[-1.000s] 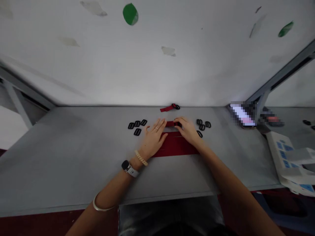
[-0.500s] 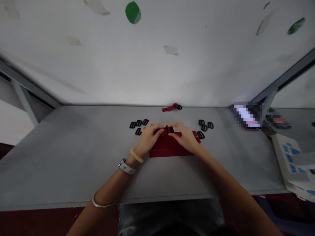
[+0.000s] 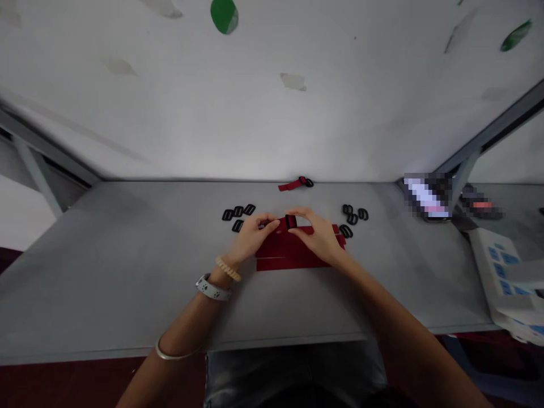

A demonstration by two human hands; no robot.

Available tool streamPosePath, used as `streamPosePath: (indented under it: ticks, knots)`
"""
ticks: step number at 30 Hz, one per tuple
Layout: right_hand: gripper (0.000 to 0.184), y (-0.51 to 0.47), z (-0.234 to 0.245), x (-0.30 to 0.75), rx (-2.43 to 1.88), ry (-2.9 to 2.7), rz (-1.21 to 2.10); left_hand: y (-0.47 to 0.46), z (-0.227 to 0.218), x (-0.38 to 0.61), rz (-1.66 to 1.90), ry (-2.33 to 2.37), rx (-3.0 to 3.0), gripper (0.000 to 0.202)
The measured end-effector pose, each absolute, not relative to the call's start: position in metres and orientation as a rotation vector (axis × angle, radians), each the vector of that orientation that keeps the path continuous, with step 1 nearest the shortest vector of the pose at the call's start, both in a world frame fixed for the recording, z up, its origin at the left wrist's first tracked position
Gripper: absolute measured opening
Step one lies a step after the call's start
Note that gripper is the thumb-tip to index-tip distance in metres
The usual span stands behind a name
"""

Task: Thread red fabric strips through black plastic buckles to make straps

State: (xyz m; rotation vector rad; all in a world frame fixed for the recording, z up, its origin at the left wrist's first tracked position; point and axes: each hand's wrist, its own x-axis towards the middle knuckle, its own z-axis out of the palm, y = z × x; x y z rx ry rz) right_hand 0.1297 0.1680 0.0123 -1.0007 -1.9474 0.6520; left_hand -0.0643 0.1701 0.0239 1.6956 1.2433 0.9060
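Head view: my left hand (image 3: 250, 238) and right hand (image 3: 318, 235) both pinch a narrow red woven strap (image 3: 281, 222) just above the stacked red straps (image 3: 293, 258), black plastic buckle (image 3: 291, 221) at the right fingertips; I judge it light, limp, best gripped beside the buckle.

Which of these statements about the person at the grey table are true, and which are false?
1. The left hand and right hand hold a red strap with a black buckle on it. True.
2. Loose buckles lie only to the left of the hands. False: there is a left group and a right group.
3. Another strap lies near the far edge of the table. True.
4. The left wrist is bare. False: it wears a watch and a beaded band.
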Motion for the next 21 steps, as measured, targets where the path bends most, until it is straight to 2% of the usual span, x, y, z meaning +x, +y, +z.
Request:
streamPosePath:
  ticks: [5,15,21]
  knots:
    - [0.035,0.167,0.007,0.124,-0.947,-1.969,0.708,0.165,0.025,-0.061,0.919,1.196,1.645,0.024]
    - [0.021,0.174,0.022,0.139,-0.97,-2.079,0.784,0.165,0.027,-0.062,0.927,1.151,1.796,0.018]
    - [0.009,0.174,0.02,0.138,-0.964,-1.966,0.985,0.161,0.039,-0.068,0.794,1.299,2.216,0.037]
